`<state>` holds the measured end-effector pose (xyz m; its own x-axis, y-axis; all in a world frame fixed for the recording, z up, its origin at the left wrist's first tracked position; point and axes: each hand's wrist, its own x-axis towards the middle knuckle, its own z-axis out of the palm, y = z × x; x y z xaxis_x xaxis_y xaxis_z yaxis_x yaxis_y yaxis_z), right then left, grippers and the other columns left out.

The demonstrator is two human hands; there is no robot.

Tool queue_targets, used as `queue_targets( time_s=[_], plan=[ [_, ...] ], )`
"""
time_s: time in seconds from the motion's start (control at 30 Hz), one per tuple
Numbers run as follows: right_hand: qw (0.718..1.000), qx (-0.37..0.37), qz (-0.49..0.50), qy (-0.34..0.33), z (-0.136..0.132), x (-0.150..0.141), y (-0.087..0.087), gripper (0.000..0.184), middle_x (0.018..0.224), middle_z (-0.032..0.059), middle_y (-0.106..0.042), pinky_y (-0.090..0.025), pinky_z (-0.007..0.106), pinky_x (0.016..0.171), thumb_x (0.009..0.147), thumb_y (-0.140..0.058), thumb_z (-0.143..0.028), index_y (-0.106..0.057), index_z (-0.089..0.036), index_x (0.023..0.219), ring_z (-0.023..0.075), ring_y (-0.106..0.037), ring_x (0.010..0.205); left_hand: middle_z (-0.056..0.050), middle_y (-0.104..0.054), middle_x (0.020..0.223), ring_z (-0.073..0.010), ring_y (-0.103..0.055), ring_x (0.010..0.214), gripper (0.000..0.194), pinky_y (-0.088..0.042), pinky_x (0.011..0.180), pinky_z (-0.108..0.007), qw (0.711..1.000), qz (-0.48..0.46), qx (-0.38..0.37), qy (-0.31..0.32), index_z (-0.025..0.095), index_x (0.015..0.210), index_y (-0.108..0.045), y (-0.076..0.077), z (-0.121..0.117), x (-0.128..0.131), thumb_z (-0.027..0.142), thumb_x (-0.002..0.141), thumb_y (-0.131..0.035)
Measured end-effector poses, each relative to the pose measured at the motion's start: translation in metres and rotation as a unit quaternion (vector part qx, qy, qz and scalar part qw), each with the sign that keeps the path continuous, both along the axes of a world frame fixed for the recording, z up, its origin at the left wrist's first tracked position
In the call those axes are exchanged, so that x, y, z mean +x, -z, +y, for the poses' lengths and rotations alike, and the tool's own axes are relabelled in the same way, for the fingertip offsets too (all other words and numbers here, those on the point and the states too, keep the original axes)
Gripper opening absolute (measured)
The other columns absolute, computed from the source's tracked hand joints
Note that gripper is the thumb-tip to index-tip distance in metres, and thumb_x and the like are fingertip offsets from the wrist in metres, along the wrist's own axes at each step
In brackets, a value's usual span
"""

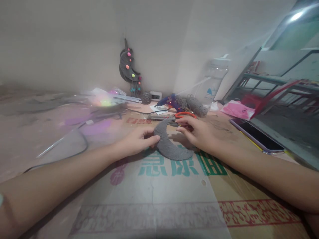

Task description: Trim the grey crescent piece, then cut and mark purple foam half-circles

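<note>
A crescent moon shape wrapped in grey yarn [165, 144] is tilted above the printed cardboard. My left hand [139, 141] grips its outer left edge, thumb on the front face and the other fingers partly hidden behind it. To the right of the crescent, my right hand [196, 131] has its fingers curved, with a gap between thumb and forefinger. I make out nothing held there. Just beyond that hand lie orange-handled scissors [185, 114], their blades pointing left and partly covered by the crescent's upper tip.
Behind are a blue glue gun [170, 101], grey yarn [195, 105], a small digital clock [156, 96] and a clear bottle [215, 81]. A decorated crescent [128, 66] hangs on the wall. Right lie a phone [258, 135] and pink packet [238, 109]; left, blurred plastic bags [104, 98].
</note>
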<state>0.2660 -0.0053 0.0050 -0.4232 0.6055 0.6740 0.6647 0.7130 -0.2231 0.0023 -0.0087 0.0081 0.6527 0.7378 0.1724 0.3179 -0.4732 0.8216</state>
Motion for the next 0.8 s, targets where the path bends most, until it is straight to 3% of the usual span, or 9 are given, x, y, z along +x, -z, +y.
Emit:
queue_targets(
  time_s=[0.8],
  plan=[
    [1.0, -0.02, 0.012, -0.003, 0.0005, -0.0003, 0.002, 0.018, 0.091, 0.0059, -0.076, -0.056, 0.027, 0.067, 0.092, -0.063, -0.031, -0.067, -0.019, 0.105, 0.0173, -0.071, 0.074, 0.002, -0.062, 0.069, -0.0121, -0.057, 0.066, 0.028, -0.041, 0.062, -0.023, 1.0, -0.002, 0.005, 0.004, 0.016, 0.073, -0.06, 0.0014, 0.0012, -0.0002, 0.035, 0.093, -0.053]
  ],
)
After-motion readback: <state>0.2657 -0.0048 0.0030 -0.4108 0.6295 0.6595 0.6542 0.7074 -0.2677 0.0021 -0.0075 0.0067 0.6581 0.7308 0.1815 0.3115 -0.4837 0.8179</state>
